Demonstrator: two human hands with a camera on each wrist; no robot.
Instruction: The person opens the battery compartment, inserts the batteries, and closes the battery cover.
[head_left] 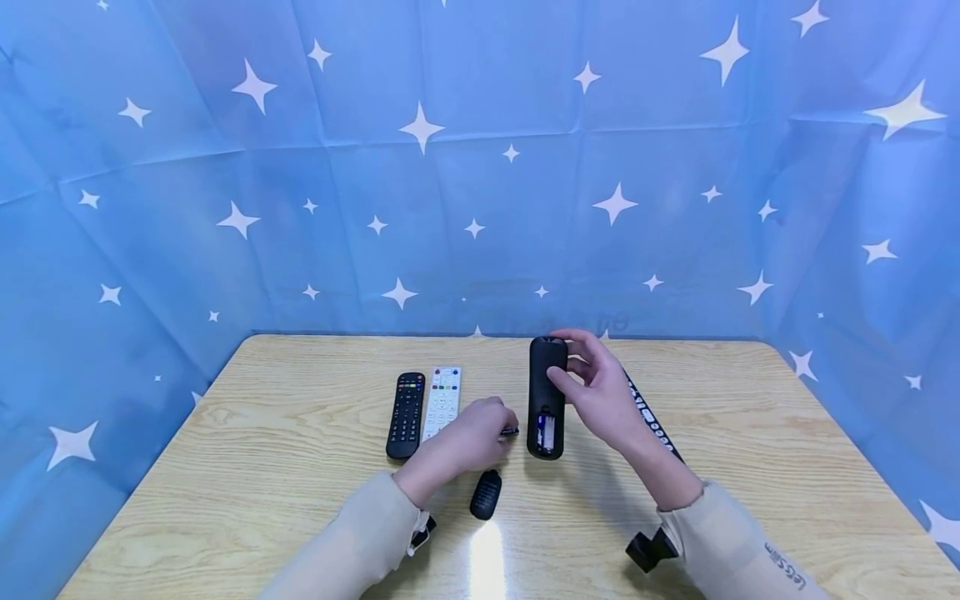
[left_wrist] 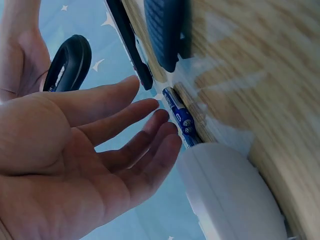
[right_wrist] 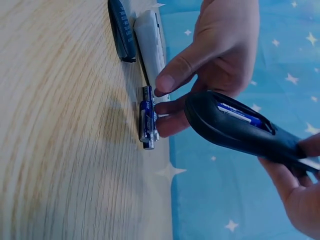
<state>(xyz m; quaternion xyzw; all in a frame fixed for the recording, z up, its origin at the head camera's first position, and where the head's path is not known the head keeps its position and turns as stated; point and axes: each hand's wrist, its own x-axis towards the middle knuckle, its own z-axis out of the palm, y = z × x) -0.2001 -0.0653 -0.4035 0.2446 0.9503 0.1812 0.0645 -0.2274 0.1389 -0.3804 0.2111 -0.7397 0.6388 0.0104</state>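
My right hand holds a black remote control upright above the table, its back towards me. The battery compartment at its lower end is uncovered, and a blue-and-silver battery shows inside. My left hand is low over the table, left of that remote. Its fingers are loosely bent beside several blue batteries lying on the wood. In the left wrist view a small gap shows between the fingertips and the batteries. A black battery cover lies nearer to me.
A black remote and a white remote lie side by side left of centre. Another black remote lies partly hidden beneath the right forearm. A blue star-patterned cloth hangs behind the wooden table.
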